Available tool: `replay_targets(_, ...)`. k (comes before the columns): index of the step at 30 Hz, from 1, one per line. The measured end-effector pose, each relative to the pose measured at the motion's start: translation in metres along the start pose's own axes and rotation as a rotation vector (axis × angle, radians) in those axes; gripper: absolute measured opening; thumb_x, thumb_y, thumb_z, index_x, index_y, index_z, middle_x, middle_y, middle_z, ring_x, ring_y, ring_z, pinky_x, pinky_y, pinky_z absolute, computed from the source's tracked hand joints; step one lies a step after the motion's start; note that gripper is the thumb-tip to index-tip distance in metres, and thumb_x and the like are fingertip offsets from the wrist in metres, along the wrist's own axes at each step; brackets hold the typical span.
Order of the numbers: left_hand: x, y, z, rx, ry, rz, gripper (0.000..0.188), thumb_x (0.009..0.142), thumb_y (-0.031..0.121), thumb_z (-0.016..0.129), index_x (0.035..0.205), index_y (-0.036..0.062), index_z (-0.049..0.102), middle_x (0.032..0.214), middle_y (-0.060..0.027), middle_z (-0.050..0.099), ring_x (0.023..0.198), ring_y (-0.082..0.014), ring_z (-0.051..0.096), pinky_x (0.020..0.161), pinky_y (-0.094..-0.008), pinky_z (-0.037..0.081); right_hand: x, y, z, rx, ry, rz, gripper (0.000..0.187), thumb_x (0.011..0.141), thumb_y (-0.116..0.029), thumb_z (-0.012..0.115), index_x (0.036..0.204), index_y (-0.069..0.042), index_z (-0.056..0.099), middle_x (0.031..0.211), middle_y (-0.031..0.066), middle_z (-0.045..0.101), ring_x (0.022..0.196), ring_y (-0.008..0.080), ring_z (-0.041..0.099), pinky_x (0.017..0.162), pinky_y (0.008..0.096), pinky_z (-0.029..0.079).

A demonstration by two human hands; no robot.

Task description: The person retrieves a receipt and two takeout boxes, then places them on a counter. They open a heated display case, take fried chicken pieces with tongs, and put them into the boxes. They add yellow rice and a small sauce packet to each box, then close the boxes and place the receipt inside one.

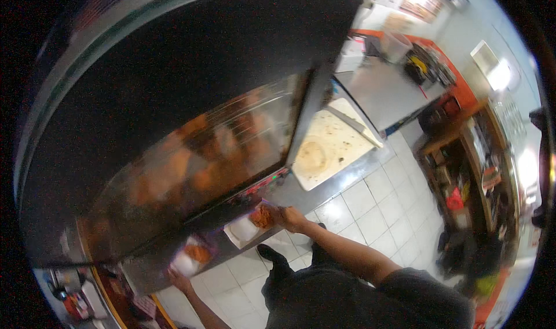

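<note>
Two paper food boxes are at the metal counter's near edge, below the glass display case. The left box (184,265) holds a white mound, perhaps rice, beside an orange-brown piece of food. My left hand (180,281) grips its near left corner, fingers partly hidden. In the right box (237,236), a white mound lies beside darker red-brown food (262,217). My right hand (291,219) is closed on that box's right end, with the fingertips blurred. Whether the boxes rest on the counter or are held just off it, I cannot tell.
The glass display case (214,138) with blurred orange-brown food rises over the counter. To its right, a knife (353,124) lies on a stained white cutting board (336,146). Beyond stands a steel table (376,92). Wooden shelves (469,167) line the right; white tiles (370,201) cover the floor.
</note>
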State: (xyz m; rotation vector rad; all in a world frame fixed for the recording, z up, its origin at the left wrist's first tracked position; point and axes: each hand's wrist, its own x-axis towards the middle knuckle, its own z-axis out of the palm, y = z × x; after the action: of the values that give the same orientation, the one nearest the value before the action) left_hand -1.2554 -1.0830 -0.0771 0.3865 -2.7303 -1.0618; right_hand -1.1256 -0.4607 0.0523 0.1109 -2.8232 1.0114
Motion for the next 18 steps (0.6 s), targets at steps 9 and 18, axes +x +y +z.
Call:
replay_targets(9,-0.197,0.175,0.045,-0.340,-0.208,-0.225,0.063,0.110,0.043,0.043,0.139,-0.0130,0.052,0.141,-0.0350,0.055,0.131,-0.0424,0.055,0.112,-0.0501,0.042,-0.209,0.093,-0.157,0.548,0.039,0.656,0.032,0.106,-0.022,0.049,0.113,0.005,0.065,0.089,0.0197,0.069,0.083,0.0272,0.064,0.080,0.0441,0.052)
replay_targets(18,-0.368,0.528,0.272,-0.323,-0.538,0.041,0.063,0.111,0.040,0.044,0.148,-0.0108,0.045,0.147,-0.0316,0.050,0.137,-0.0382,0.050,0.117,-0.0457,0.036,-0.460,0.229,-0.352,0.316,0.301,1.070,0.046,0.112,-0.034,0.045,0.106,0.005,0.068,0.084,0.0107,0.069,0.080,0.0166,0.062,0.077,0.0385,0.053)
